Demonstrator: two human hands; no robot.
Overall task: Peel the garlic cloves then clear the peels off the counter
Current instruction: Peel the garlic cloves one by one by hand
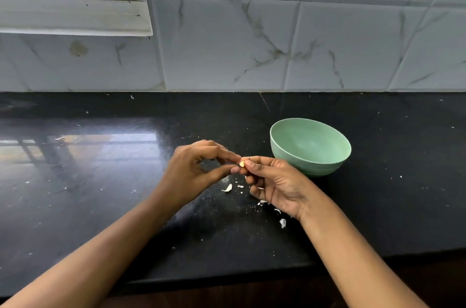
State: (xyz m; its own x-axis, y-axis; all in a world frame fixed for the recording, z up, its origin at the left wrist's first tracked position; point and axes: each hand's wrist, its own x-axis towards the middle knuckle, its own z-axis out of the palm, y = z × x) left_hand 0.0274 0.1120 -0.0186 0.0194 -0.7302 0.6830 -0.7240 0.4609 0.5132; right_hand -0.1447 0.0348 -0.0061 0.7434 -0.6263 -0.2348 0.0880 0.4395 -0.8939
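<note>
A small pale garlic clove (242,163) is held above the black counter (100,181), between the fingertips of both hands. My left hand (194,169) pinches it from the left with thumb and forefinger. My right hand (272,184) pinches it from the right, with the other fingers curled. White garlic peels lie on the counter under the hands: one larger peel (228,188), small bits (263,202) and another peel (283,222) by my right wrist.
A green bowl (327,164) stands just right of the hands; its visible inside holds nothing. A tiled wall runs along the back of the counter, with a window at the upper left. The counter's front edge lies near my forearms. Tiny white specks dot the counter.
</note>
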